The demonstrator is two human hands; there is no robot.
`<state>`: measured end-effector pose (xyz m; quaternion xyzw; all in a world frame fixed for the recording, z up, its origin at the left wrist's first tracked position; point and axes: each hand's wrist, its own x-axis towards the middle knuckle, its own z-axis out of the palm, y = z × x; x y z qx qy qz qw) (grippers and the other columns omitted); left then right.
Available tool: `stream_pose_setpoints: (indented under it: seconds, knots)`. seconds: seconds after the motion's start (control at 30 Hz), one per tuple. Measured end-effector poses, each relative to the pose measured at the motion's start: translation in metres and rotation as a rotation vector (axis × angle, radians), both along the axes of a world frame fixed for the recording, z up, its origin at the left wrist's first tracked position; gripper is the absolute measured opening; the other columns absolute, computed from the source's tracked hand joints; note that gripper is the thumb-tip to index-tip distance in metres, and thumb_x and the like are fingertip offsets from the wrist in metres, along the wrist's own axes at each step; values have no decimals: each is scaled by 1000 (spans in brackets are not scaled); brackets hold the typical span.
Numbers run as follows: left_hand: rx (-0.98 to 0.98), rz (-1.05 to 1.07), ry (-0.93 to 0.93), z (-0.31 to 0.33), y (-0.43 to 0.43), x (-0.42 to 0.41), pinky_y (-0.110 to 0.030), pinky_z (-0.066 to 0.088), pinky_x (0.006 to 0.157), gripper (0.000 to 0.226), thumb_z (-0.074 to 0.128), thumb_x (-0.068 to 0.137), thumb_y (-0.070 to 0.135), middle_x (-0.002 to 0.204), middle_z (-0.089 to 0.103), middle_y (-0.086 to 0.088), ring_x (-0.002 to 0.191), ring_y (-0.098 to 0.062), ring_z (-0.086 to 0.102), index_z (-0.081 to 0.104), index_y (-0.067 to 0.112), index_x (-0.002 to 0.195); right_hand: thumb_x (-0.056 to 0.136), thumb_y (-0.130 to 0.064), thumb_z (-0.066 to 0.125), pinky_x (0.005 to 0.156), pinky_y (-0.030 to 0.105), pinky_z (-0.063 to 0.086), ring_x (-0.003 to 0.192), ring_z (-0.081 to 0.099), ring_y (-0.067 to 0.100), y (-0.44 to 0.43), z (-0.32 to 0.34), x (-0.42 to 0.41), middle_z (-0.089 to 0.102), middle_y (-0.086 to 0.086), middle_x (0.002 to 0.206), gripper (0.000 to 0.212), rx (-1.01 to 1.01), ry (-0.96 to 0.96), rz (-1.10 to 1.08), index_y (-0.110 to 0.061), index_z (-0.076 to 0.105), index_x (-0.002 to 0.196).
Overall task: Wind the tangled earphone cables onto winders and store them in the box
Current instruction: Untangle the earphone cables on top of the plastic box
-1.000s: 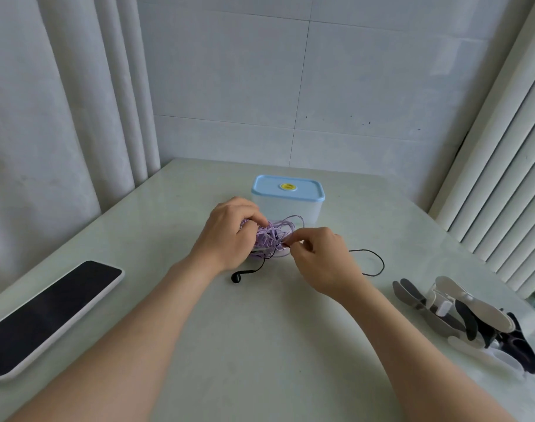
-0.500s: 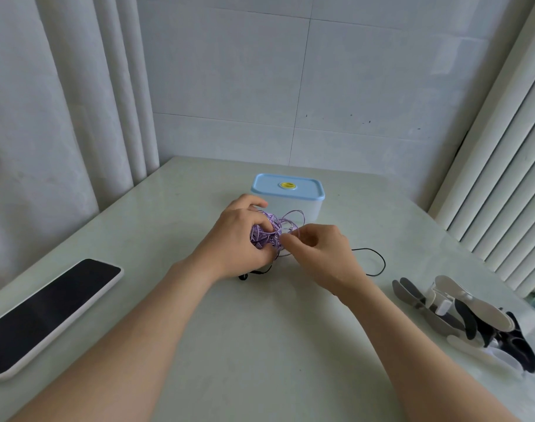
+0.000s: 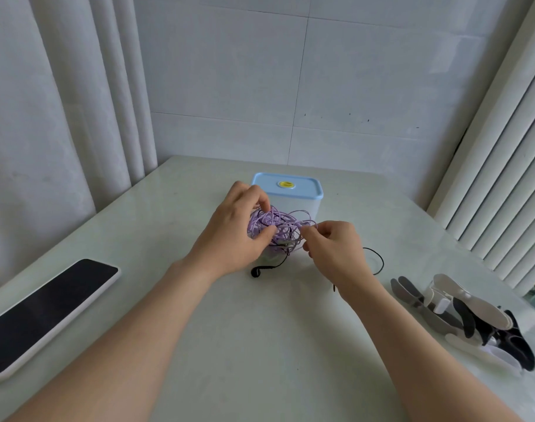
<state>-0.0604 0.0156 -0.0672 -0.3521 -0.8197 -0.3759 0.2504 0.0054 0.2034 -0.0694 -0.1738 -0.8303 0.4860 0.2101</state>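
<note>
Pale tabletop fills my view. Nearest me, a phone lies at left and a heap of flat winders at right. Further out, my left hand grips the purple cable tangle, with fingers curled over its top and thumb pressed to its side. My right hand pinches 1 purple strand at the tangle's right edge. A black cable runs out from under the tangle onto the table. I judge the cords light, limp and springy, likely to knot tighter if yanked, so I'd take hold at a loose end or plug. Just behind stands the box, lid on.
</note>
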Motion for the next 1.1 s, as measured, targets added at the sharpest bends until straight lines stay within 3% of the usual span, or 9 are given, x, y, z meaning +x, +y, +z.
stream_pose_setpoints:
  seconds: [0.2, 0.27, 0.3, 0.37, 0.47, 0.7, 0.87, 0.97, 1.1]
  knots:
    - [-12, 7, 104, -1, 5, -3, -40, 51, 90, 12, 80, 90, 16, 102, 52, 7, 91, -16, 57, 70, 19, 93, 92, -26, 58, 56, 31, 37, 64, 45, 20, -2, 3, 3, 67, 23, 79, 33, 103, -5, 8, 5, 64, 82]
    - [33, 14, 149, 0, 6, -2, -44, 51, 90, 8, 75, 93, 12, 102, 55, 4, 93, -19, 59, 69, 16, 95, 93, -29, 59, 62, 33, 40, 70, 50, 23, -3, 1, 3, 63, 11, 70, 29, 216, 12, -42, -4, 66, 81]
    - [59, 27, 177, 2, 6, -2, -44, 51, 89, 6, 72, 94, 11, 101, 56, 4, 93, -21, 59, 68, 15, 96, 94, -33, 60, 71, 34, 44, 80, 55, 24, -2, 0, 3, 66, 2, 77, 23, 319, 28, -99, -12, 70, 90]
    - [95, 82, 233, 5, 8, 0, -45, 48, 89, 5, 71, 96, 12, 97, 59, 6, 92, -23, 58, 67, 16, 96, 96, -37, 64, 90, 39, 44, 102, 57, 25, -3, 0, 5, 67, -3, 104, 27, 508, 137, -183, -21, 69, 117]
    - [135, 77, 262, 10, 15, 8, -43, 48, 86, 6, 73, 95, 12, 91, 63, 9, 88, -22, 56, 70, 17, 95, 98, -29, 66, 93, 34, 45, 105, 61, 21, -9, 7, 7, 67, -7, 107, 22, 510, 466, -30, -21, 71, 118]
    - [311, -14, 59, 9, 28, 18, -38, 51, 87, 7, 71, 97, 12, 91, 69, 14, 89, -17, 64, 71, 19, 96, 100, -23, 68, 74, 6, 42, 90, 68, 5, -22, 11, 9, 77, -14, 93, 13, 377, 415, 170, -28, 79, 102]
    - [520, -46, -113, 16, 38, 28, -25, 54, 79, 8, 54, 108, 16, 83, 71, 7, 84, -11, 70, 59, 15, 103, 90, -20, 70, 72, 25, 42, 82, 62, 12, -17, 6, 7, 69, -14, 79, 12, 433, 222, 88, -24, 81, 91]
    - [829, -88, -357, 19, 41, 23, -37, 62, 85, 11, 42, 112, 15, 77, 69, -2, 80, -19, 72, 51, 16, 105, 86, -25, 68, 76, 30, 52, 83, 66, 14, -10, 0, 4, 71, -11, 78, 13, 383, 101, 35, -30, 80, 89]
    - [924, -22, -502, 15, 38, 15, -42, 53, 65, 14, 40, 112, 17, 67, 58, 5, 61, -20, 60, 45, 19, 99, 89, -28, 67, 75, 32, 49, 84, 66, 19, -4, -3, 1, 69, -8, 78, 12, 377, 127, -45, -30, 79, 90]
